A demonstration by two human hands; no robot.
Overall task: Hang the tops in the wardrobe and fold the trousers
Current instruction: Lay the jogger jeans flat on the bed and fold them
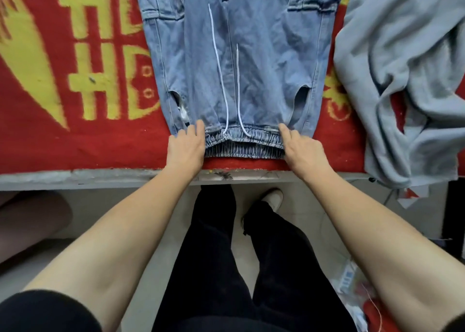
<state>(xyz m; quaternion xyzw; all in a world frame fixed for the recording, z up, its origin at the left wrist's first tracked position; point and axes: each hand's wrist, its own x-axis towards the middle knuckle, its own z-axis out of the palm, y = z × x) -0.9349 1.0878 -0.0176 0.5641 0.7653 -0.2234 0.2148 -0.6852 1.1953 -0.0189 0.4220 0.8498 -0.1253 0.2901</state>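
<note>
A red blanket with large yellow characters covers the surface across the upper half of the frame, its pale near edge running below it. Just left of centre, the left hand lies palm down on the left end of the elastic waistband, its fingers fairly straight and spread on the denim, holding nothing. The light-blue jeans are laid flat on the blanket at upper centre, waistband nearest the person and legs running up out of the frame. A white drawstring trails up over the front in two strands. Just right of centre, the right hand rests on the waistband's right end with the index finger stretched out on the fabric; whether either thumb hooks under the band cannot be told. At upper right, a crumpled grey top lies on the blanket just beside the jeans and hangs over the near edge.
</note>
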